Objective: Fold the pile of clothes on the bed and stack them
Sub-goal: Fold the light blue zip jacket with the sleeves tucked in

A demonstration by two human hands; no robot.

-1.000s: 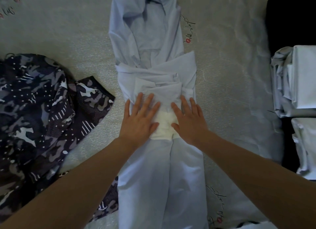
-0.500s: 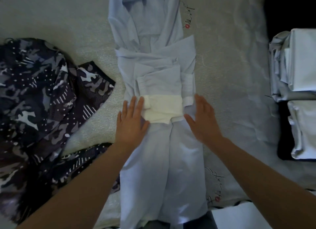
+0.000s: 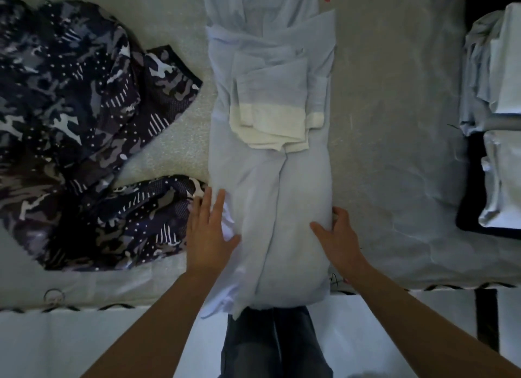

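Shirt [image 3: 270, 197] between both hands' fingers [image 3: 217, 205].

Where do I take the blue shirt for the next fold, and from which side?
Probably at the hem end of the blue shirt, one long edge per hand, coming in from both sides. It lies as a narrow strip with the cuffs folded on top; the left hand and right hand already flank it.

The shirt [image 3: 270, 194] is running off the far edge, its collar out of view. The camouflage garment [image 3: 70, 129] is being cut by the left edge. The folded stack [image 3: 499, 75] is being cropped at the right edge. The right hand [image 3: 338, 236] is hiding its fingertips under the shirt's side.
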